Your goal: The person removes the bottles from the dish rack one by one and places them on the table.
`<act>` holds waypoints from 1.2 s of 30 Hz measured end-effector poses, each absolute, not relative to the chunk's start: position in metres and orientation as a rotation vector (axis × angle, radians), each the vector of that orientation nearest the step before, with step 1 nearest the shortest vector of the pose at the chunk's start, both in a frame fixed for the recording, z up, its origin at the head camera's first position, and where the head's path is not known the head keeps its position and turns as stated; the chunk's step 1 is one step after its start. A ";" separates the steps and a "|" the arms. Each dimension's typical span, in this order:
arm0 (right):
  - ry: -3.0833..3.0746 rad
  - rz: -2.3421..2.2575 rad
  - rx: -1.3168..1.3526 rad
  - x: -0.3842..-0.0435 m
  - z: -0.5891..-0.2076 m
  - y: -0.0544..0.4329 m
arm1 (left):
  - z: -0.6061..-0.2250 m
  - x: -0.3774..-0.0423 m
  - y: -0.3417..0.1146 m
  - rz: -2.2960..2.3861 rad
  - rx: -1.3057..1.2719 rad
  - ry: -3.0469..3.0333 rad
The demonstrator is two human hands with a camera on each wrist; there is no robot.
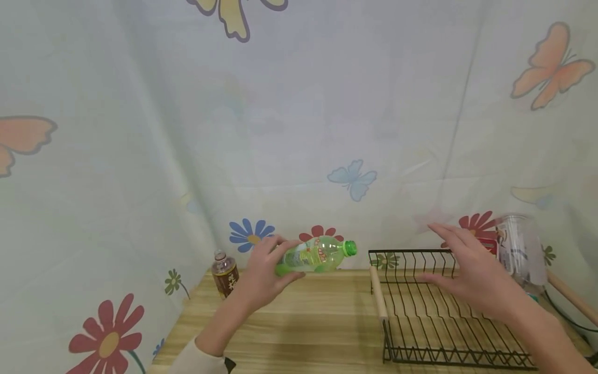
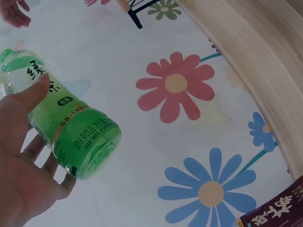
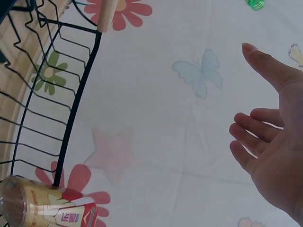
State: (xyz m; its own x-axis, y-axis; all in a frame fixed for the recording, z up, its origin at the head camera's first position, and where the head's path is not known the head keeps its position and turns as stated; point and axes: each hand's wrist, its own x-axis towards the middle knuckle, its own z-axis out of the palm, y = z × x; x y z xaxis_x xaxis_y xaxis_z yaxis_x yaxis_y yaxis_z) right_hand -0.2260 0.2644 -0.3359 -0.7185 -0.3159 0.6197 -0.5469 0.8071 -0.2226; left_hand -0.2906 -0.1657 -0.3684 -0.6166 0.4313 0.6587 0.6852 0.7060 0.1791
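Note:
My left hand (image 1: 267, 270) grips a green tea bottle (image 1: 320, 254) in the air above the table, tilted nearly level with its green cap pointing right. The left wrist view shows the thumb across the bottle's label (image 2: 61, 101) and the fingers behind it. My right hand (image 1: 481, 275) is raised over the black wire rack (image 1: 422, 311), fingers extended and thumb apart, holding nothing. In the right wrist view the right hand (image 3: 277, 127) is seen from the palm side, with the bottle's green cap (image 3: 256, 4) beyond it at the top edge.
A dark-labelled drink bottle (image 1: 225, 272) stands at the table's back left. Clear plastic containers (image 1: 518, 249) are at the rack's right end. In the right wrist view a yellow-and-red package (image 3: 57, 208) lies by the rack. A flowered cloth (image 1: 303, 130) hangs behind the wooden table (image 1: 317, 322).

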 end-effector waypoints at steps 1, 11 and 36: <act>-2.405 0.542 0.630 -0.226 -0.337 0.267 | -0.368 -0.291 -0.168 -0.585 -0.828 -2.314; -2.433 0.632 0.516 -0.232 -0.343 0.296 | -0.376 -0.296 -0.193 -0.817 -0.670 -2.265; -2.469 0.684 0.341 -0.250 -0.374 0.333 | -0.428 -0.327 -0.240 -1.396 -0.247 -2.110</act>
State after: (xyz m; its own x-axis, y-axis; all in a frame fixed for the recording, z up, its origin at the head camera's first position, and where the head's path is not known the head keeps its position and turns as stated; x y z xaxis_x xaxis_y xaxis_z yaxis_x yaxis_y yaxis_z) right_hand -0.2503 0.3326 -0.3735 -0.8167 -0.0929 0.5695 -0.3727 0.8385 -0.3976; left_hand -0.3268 -0.2396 -0.4276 -0.8084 -0.1623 0.5659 0.4572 0.4324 0.7772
